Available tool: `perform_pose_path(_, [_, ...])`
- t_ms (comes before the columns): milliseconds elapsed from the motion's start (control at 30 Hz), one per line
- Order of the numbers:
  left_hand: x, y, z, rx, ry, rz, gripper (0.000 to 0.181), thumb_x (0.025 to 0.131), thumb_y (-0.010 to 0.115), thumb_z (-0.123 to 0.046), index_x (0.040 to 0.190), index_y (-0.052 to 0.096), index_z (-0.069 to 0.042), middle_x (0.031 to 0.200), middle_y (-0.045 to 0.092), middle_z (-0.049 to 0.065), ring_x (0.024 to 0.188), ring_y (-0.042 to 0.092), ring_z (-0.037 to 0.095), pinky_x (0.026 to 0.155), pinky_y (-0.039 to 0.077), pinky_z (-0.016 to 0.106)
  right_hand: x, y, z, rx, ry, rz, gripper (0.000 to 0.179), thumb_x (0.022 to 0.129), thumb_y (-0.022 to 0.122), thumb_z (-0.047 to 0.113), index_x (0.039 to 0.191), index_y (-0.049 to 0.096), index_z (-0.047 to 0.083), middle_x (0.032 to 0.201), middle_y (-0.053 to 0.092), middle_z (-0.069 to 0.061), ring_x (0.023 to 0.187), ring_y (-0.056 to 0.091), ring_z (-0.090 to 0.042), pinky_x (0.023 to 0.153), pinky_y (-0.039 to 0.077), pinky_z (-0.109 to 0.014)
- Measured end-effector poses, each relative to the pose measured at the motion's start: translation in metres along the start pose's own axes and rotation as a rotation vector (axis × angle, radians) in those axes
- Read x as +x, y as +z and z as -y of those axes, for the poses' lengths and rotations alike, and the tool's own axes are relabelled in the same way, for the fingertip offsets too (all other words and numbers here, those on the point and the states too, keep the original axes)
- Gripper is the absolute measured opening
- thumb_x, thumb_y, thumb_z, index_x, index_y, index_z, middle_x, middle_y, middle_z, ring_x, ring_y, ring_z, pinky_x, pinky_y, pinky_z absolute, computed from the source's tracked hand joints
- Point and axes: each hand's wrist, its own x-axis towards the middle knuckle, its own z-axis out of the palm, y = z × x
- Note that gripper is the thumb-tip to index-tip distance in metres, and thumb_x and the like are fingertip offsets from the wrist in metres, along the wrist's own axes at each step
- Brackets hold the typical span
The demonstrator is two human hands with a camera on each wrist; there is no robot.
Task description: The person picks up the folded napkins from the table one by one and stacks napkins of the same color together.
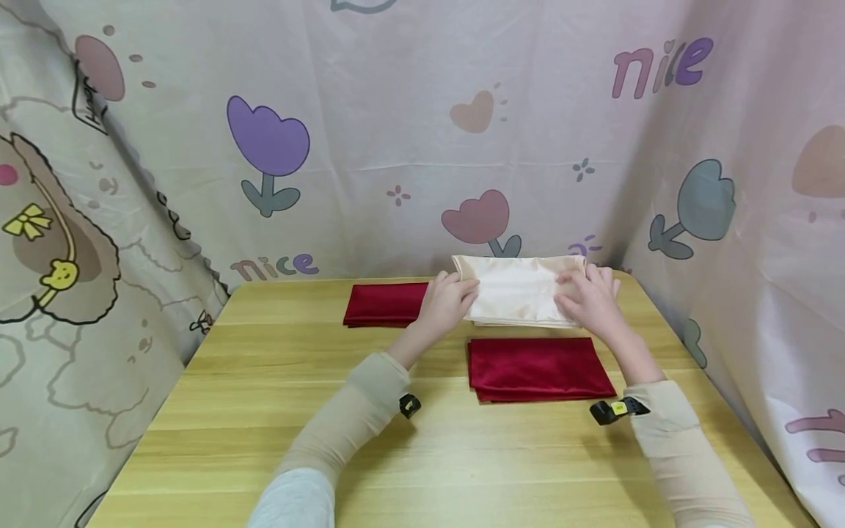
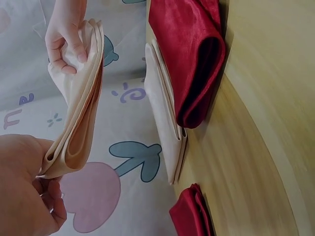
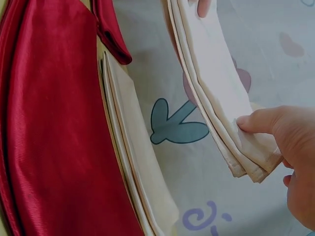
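Note:
A folded cream satin cloth [image 1: 518, 290] is held up between both hands at the back right of the table. My left hand [image 1: 444, 304] pinches its left end, and my right hand [image 1: 592, 302] grips the right end with the thumb on the front face. Stacked layers and looped folds of the cloth [image 2: 81, 113] show in the left wrist view. Under it, apart from it, a second folded cream cloth [image 3: 138, 140] lies on the table. Nearer the front is a folded red satin cloth [image 1: 538, 369]; another red one [image 1: 385, 303] lies left of my left hand.
The wooden table [image 1: 277, 411] runs back to a printed curtain [image 1: 370, 132] that hangs behind it and along both sides. Each wrist wears a strap with a small black camera [image 1: 409, 405].

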Motion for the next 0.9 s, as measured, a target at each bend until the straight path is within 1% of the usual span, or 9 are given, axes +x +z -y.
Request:
perform_pose_path(133, [0.005,0.006,0.000,-0.010,-0.029,0.009,0.025,0.095,0.062,-0.030,0.117,0.073,-0.023,0.101,0.072,-0.001,0.077,0.053,0.020,0.065,0.041,0.029,0.004,0.000,-0.004,-0.003,0.001,-0.004,0.027,0.080,0.075,0.013,0.104,0.063,0.009,0.092,0.047,-0.017,0.103,0.034,-0.043,0.079,0.023,-0.056])
perform_pose_path(233, [0.008,0.011,-0.001,-0.007,-0.052,0.000,0.025,0.094,0.063,-0.031,0.117,0.072,-0.024,0.103,0.073,-0.002,0.079,0.054,0.020,0.066,0.042,0.028,0.007,0.000,-0.008,-0.013,0.002,-0.003,0.027,0.081,0.074,0.013,0.104,0.062,0.010,0.093,0.047,-0.017,0.102,0.034,-0.043,0.079,0.023,-0.057])
perform_pose_path(400, [0.014,0.019,-0.003,-0.002,-0.087,-0.007,0.026,0.094,0.062,-0.032,0.118,0.072,-0.026,0.102,0.073,-0.003,0.080,0.056,0.020,0.066,0.044,0.029,0.010,0.002,-0.014,-0.035,0.013,0.012,0.025,0.082,0.072,0.013,0.105,0.061,0.010,0.094,0.048,-0.018,0.103,0.034,-0.043,0.081,0.024,-0.058])
perform_pose_path(700, [0.021,0.032,-0.006,0.006,-0.149,0.000,0.032,0.094,0.063,-0.036,0.124,0.068,-0.029,0.101,0.071,-0.004,0.087,0.056,0.020,0.071,0.045,0.031,0.016,0.003,-0.022,-0.045,0.032,0.032,0.025,0.083,0.067,0.011,0.107,0.061,0.008,0.096,0.048,-0.020,0.104,0.034,-0.046,0.084,0.024,-0.060])
perform_pose_path(900, [0.024,0.042,-0.008,0.040,-0.197,0.037,0.033,0.094,0.062,-0.038,0.127,0.066,-0.031,0.104,0.070,-0.006,0.093,0.055,0.018,0.077,0.043,0.032,0.021,0.005,-0.027,-0.073,0.056,0.066,0.024,0.085,0.065,0.013,0.108,0.061,0.008,0.100,0.048,-0.021,0.108,0.033,-0.046,0.085,0.024,-0.060])
